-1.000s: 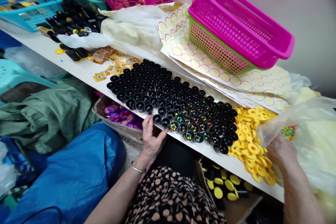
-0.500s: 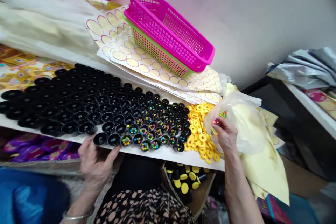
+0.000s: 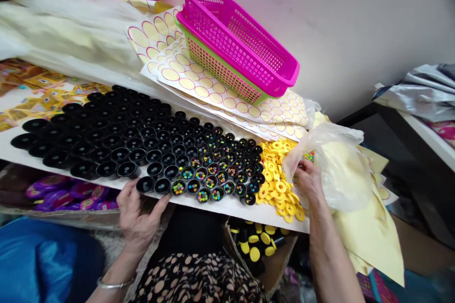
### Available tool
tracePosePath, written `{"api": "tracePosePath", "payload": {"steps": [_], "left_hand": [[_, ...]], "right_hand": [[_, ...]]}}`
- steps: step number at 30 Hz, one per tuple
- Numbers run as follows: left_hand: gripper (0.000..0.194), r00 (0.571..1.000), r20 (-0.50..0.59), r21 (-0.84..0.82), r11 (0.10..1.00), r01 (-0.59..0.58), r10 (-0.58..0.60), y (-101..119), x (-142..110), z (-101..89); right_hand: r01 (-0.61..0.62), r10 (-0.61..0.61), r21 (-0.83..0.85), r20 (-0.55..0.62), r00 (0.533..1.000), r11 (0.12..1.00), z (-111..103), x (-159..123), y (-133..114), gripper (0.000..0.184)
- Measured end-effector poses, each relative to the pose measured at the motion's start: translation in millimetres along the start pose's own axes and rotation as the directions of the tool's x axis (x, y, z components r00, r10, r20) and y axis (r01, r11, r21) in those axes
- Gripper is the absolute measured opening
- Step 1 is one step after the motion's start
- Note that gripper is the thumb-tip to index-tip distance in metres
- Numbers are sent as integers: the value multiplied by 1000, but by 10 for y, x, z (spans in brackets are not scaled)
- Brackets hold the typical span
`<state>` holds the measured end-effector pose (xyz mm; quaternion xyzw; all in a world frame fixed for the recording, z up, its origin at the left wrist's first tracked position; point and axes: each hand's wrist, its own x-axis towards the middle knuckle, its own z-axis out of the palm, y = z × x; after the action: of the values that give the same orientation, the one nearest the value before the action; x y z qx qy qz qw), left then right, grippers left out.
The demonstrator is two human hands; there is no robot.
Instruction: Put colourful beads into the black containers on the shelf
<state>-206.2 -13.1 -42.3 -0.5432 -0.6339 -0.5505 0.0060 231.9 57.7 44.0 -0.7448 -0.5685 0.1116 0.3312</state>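
Rows of small black cups stand packed on a white tabletop; several at the right end hold small colourful balls. My left hand is open at the front edge, thumb and fingers apart, bracketing two front cups that look bare inside. My right hand is at the mouth of a clear plastic bag, its fingers curled inward and partly hidden. More colourful balls show in the bag beside the fingers. Whether the fingertips hold any cannot be made out.
Yellow rings are heaped between cups and bag. Behind lie sticker sheets under stacked pink and green baskets. Below the edge stand a carton with yellow-capped black containers and a box of purple packages. A shelf stands right.
My right hand's fingers have gone deeper into the bag's mouth. My left hand keeps its place by the same front cups. The whole view has shifted slightly.
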Motion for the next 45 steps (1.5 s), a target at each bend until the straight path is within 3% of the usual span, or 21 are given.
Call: {"api": "tracePosePath", "payload": {"steps": [3, 5, 8, 10, 13, 15, 17, 20, 22, 25, 29, 32, 35, 39, 41, 42, 45], "left_hand": [[57, 1000, -6, -10, 1000, -10, 10, -30, -12, 15], [58, 1000, 2, -17, 1000, -5, 5, -51, -23, 25], [60, 999, 32, -10, 1000, 7, -7, -39, -52, -6], [60, 998, 55, -17, 1000, 11, -10, -13, -75, -47], [61, 998, 55, -47, 999, -11, 13, 2, -102, -87], [62, 998, 58, -54, 998, -16, 19, -3, -114, -100], [62, 998, 62, -61, 998, -3, 6, -5, -127, -112], [64, 997, 76, -77, 997, 30, -24, 0, -148, -124], [65, 996, 80, -89, 995, 43, -36, 6, -155, -127], [63, 997, 77, -105, 994, 39, -31, 16, -153, -130], [63, 997, 72, -101, 994, 45, -38, 24, -147, -131], [64, 997, 67, -100, 994, 52, -46, 21, -152, -127], [64, 997, 66, -98, 994, 46, -40, 6, -160, -117], [65, 998, 53, -95, 995, 30, -25, -21, -168, -105], [66, 998, 53, -93, 996, 19, -14, -29, -168, -105], [66, 998, 56, -92, 996, 16, -11, -31, -167, -107], [65, 997, 74, -86, 996, 19, -13, -36, -167, -112]], "right_hand": [[-27, 73, 349, -120, 990, 937, -53, -83, -52, 28], [4, 126, 585, -182, 975, 811, -101, -179, -179, 30], [79, 82, 709, -190, 978, 701, -102, -350, -542, 29], [87, 6, 733, -123, 992, 674, -18, -452, -861, 29], [29, -174, 730, 124, 977, 683, 239, -573, -1384, 28], [44, -345, 687, 308, 887, 725, 460, -640, -1732, 21], [148, -509, 639, 428, 747, 755, 687, -689, -2039, 12], [404, -683, 559, 494, 538, 724, 976, -716, -2359, 13], [600, -732, 441, 535, 421, 667, 1100, -722, -2485, 18], [821, -715, 190, 619, 326, 539, 1174, -747, -2610, 21], [926, -692, 16, 669, 270, 377, 1178, -795, -2719, 18], [939, -691, -22, 671, 268, 343, 1176, -805, -2755, 17], [931, -689, -16, 668, 282, 366, 1172, -776, -2757, 17], [847, -702, 93, 611, 367, 524, 1107, -698, -2691, 20], [725, -721, 254, 524, 453, 640, 995, -669, -2577, 20], [644, -716, 336, 469, 518, 687, 909, -660, -2478, 19], [405, -548, 447, 254, 797, 797, 534, -620, -1935, 23]]}}
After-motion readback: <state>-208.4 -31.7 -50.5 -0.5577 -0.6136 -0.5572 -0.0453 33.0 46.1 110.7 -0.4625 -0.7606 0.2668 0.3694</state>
